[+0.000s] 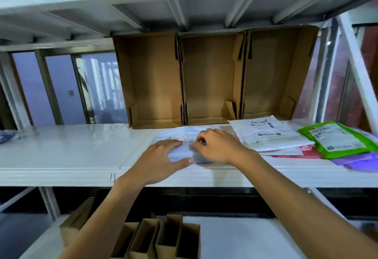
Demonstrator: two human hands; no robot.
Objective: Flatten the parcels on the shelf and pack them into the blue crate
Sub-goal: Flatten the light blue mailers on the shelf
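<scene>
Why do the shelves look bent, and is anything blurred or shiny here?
Head view: the wide-angle lens bends the shelf and its posts; soft glare sheens its white top; the left hand and right hand on the white parcel are slightly motion-blurred; the lower level is dim.

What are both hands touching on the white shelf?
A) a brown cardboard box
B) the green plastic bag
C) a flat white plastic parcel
C: the left hand presses flat on the white plastic parcel, and the right hand curls its fingers onto it.
</scene>
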